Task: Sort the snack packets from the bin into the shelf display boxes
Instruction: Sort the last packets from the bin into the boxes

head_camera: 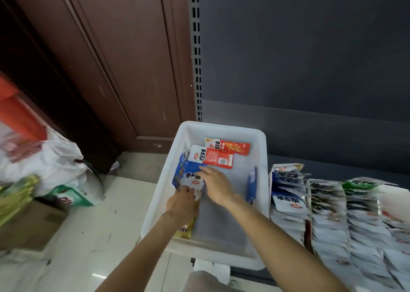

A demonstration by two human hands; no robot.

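Left hand (182,203): fingers curled onto the near end of a white-and-blue packet (192,182) at the left side of the bin; grip looks like a pinch on its lower edge, fingertips partly hidden by the packet. Right hand (216,185): fingers fairly straight, laid flat, tips touching the same packet's upper right edge; no curl round it visible.

White plastic bin (263,158) sits on the shelf's left end, both forearms reaching into it from the near side. Contents, outward from the hands: a blue packet (178,173) under and left of the held one, leaning on the left wall; a yellow packet (185,229) below the left wrist along the same wall; two red-and-white packets (218,157) overlapping near the far wall; another blue packet (251,185) standing on edge against the right wall. Bin floor bare across the middle.

Right of the bin, touching or just beside it: rows of display boxes (328,205) packed with white, blue and green-topped packets, blurred toward the near edge.

Left of the bin: pale tiled floor (99,220), white plastic bags (55,158), a cardboard carton (33,223), brown wooden door (133,58).
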